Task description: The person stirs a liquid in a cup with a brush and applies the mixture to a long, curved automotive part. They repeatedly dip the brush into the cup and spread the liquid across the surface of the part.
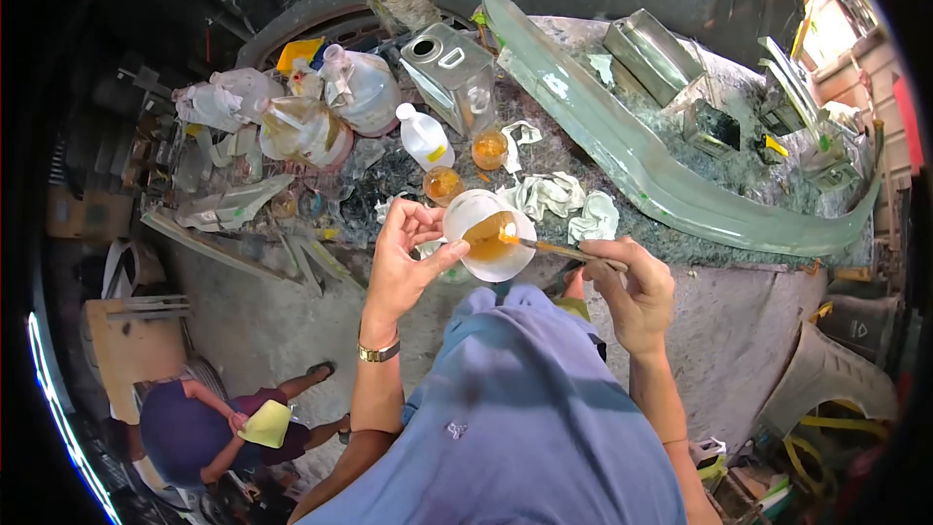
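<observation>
My left hand (406, 258) grips a white plastic cup (489, 233) by its near rim, tilted toward me, with amber liquid pooled inside. My right hand (637, 292) pinches a thin stick (559, 249) whose tip dips into that amber liquid. Both hands are raised over the near edge of a worktable (680, 233). A gold watch is on my left wrist.
On the table lie a long pale green curved panel (632, 151), crumpled rags (554, 196), two small cups of amber liquid (489, 149), a white bottle (426, 136), a metal can (449, 73) and several plastic jugs (301, 126). Another person (209, 428) crouches on the floor at lower left.
</observation>
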The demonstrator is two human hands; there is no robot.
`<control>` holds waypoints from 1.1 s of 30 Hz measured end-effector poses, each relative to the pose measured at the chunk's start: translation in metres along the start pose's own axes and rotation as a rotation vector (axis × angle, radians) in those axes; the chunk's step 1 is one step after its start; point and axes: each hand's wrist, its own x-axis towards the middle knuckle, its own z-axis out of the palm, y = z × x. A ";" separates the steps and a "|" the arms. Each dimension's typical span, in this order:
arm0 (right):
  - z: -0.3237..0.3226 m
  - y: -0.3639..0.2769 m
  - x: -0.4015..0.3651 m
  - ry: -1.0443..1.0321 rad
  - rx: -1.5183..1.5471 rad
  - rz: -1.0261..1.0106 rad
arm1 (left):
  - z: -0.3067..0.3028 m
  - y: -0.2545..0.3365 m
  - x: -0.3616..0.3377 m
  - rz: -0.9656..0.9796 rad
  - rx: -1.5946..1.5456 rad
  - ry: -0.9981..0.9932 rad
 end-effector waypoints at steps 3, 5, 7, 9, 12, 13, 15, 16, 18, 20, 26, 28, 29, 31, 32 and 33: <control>0.011 0.008 -0.006 0.099 0.201 0.226 | 0.003 0.002 0.001 0.006 0.041 0.002; 0.010 0.012 -0.007 0.102 0.237 0.249 | 0.007 0.002 0.003 0.035 0.056 0.012; 0.009 0.016 -0.007 0.102 0.271 0.275 | 0.008 0.002 0.004 0.036 0.057 0.017; 0.007 0.018 -0.006 0.120 0.345 0.283 | 0.009 0.001 0.005 0.038 0.054 0.022; 0.002 0.012 -0.001 0.039 0.118 0.178 | 0.009 -0.001 0.006 0.046 0.068 0.037; 0.000 0.009 0.001 0.034 0.115 0.177 | 0.009 -0.001 0.007 0.054 0.081 0.040; -0.004 0.005 0.005 -0.147 -0.155 -0.141 | 0.009 -0.002 0.007 0.062 0.090 0.047; -0.006 0.006 0.006 -0.152 -0.158 -0.142 | 0.008 -0.003 0.007 0.064 0.106 0.051; -0.012 0.009 0.008 -0.290 -0.367 -0.367 | 0.008 -0.006 0.009 0.068 0.116 0.059; -0.017 0.002 0.009 -0.334 -0.429 -0.383 | 0.006 -0.009 0.010 0.068 0.126 0.065; -0.026 -0.006 0.003 -0.409 -0.488 -0.340 | 0.004 -0.009 0.008 0.039 0.088 0.050; -0.029 -0.009 0.000 -0.380 -0.468 -0.285 | 0.003 -0.010 0.008 0.043 0.087 0.058; -0.030 -0.009 -0.002 -0.384 -0.467 -0.287 | 0.002 -0.011 0.007 0.047 0.088 0.061; -0.031 -0.006 -0.007 -0.270 -0.348 -0.194 | -0.002 -0.013 0.006 0.049 0.103 0.053; -0.032 -0.004 -0.009 -0.272 -0.348 -0.196 | -0.004 -0.013 0.006 0.050 0.119 0.040; -0.034 -0.003 -0.011 -0.171 -0.306 -0.152 | -0.005 -0.013 0.006 0.051 0.119 0.045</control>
